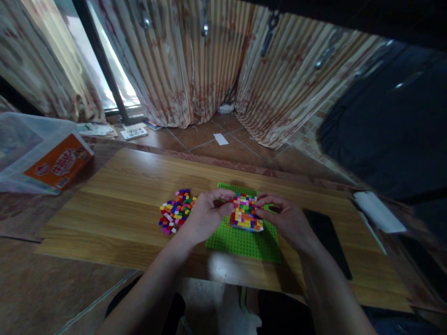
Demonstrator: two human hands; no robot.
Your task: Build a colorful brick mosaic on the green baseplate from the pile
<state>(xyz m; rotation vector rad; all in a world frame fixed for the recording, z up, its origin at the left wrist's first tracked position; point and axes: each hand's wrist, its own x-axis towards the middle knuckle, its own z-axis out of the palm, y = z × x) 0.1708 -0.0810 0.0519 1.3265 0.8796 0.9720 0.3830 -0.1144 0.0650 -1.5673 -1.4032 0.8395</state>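
A block built from many-coloured toy bricks point(246, 215) is over the green studded baseplate point(240, 244). My left hand point(208, 211) is closed at the block's left edge, thumb and forefinger on its upper left part. From the other side, my right hand point(282, 214) grips the right edge with bent fingers. The block's near side looks slightly raised, with a pale edge showing below; whether it rests on the plate I cannot tell. Just left of my left hand lies a pile of loose small bricks point(177, 210) in mixed colours, partly hidden by that hand.
The wooden board point(115, 209) carries all this. A dark flat tablet-like object point(328, 239) lies right of my right forearm. A clear plastic box point(38, 149) with an orange label stands at the far left. Striped curtains point(181, 60) hang behind, and white paper point(220, 139) lies on the tiles.
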